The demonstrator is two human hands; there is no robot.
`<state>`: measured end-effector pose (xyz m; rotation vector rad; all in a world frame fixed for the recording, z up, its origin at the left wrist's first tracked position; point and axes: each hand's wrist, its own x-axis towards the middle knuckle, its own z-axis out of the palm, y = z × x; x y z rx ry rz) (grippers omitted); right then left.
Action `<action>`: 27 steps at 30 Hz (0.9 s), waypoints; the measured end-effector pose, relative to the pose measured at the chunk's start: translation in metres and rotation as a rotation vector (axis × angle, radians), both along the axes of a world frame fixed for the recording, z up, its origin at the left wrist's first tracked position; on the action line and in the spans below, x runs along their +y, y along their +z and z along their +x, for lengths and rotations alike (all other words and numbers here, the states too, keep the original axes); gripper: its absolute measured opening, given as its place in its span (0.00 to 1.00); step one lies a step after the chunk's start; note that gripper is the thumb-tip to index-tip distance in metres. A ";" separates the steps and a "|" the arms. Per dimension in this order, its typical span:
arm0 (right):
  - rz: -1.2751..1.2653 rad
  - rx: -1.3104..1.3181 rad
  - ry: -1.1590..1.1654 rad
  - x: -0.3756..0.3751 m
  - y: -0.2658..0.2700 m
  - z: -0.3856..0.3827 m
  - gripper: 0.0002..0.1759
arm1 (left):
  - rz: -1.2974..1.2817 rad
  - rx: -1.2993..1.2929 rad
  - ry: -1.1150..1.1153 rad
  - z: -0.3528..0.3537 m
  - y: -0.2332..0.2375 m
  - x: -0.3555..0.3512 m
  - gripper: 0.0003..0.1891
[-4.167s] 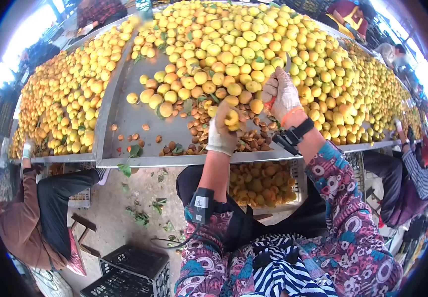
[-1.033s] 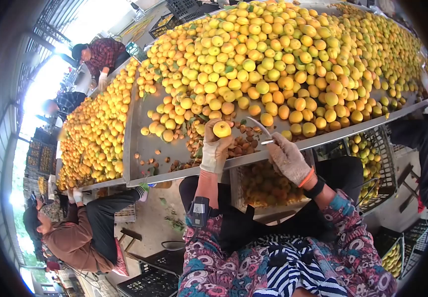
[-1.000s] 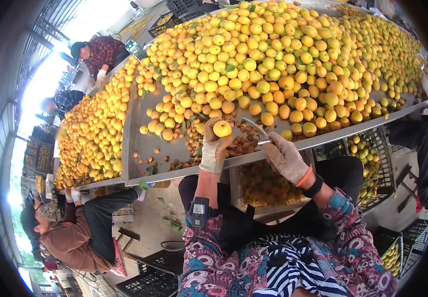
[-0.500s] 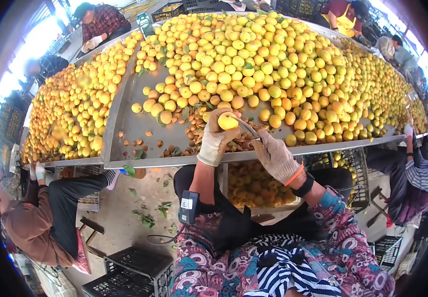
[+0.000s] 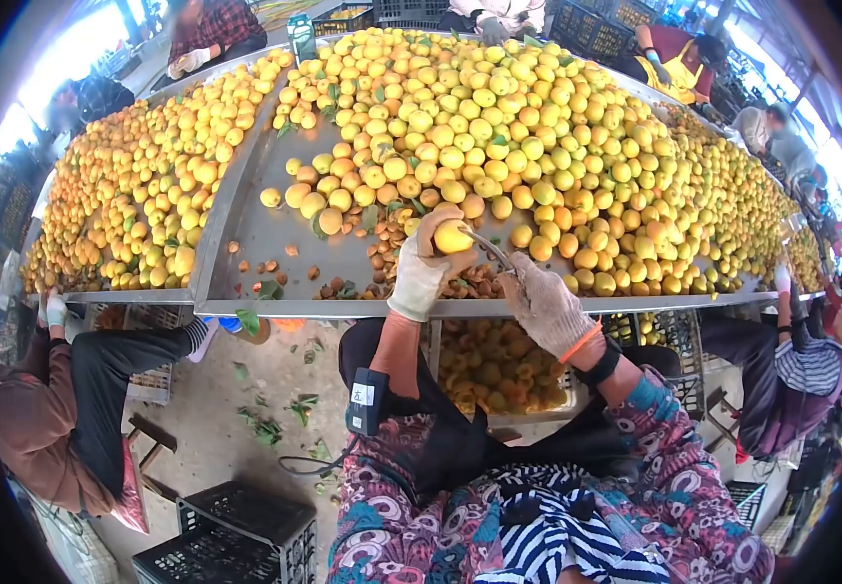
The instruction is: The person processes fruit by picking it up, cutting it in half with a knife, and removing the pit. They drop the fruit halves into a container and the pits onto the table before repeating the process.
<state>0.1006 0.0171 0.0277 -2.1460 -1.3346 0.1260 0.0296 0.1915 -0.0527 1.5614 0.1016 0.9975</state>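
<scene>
My left hand [image 5: 425, 265], in a whitish glove, is closed around a yellow apricot [image 5: 452, 237] above the table's near edge. My right hand [image 5: 544, 300], in a knitted glove, grips a thin curved metal tool [image 5: 492, 249]; its tip meets the right side of that apricot. Beneath both hands lie apricot stones and brownish scraps [image 5: 389, 265]. A large heap of whole apricots [image 5: 499, 127] spreads over the metal table [image 5: 275, 238] just beyond them.
Under the table edge, a crate of split apricots [image 5: 499, 365] sits between my knees. A metal divider [image 5: 229, 200] separates a second apricot heap [image 5: 139, 195] on the left. Co-workers sit around the table. Black crates [image 5: 236, 540] stand on the floor at lower left.
The view has shifted slightly, bringing more of a person at the far side into sight. Both hands keep nearly the same pose, with the tool still at the apricot.
</scene>
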 end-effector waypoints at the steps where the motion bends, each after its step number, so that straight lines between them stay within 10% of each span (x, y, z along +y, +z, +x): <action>1: -0.006 -0.017 0.004 0.000 0.000 0.000 0.09 | 0.051 0.012 0.028 -0.001 0.001 0.001 0.27; 10: -0.101 0.131 0.033 0.001 0.000 -0.001 0.11 | 0.022 0.062 0.031 -0.003 0.002 -0.002 0.25; 16: 0.021 0.153 -0.023 0.027 -0.035 -0.017 0.13 | -0.768 -0.248 -0.245 0.006 -0.004 -0.024 0.19; 27: -0.195 -0.008 0.025 0.051 -0.025 -0.007 0.20 | -1.083 -0.190 -0.285 0.012 -0.013 -0.018 0.27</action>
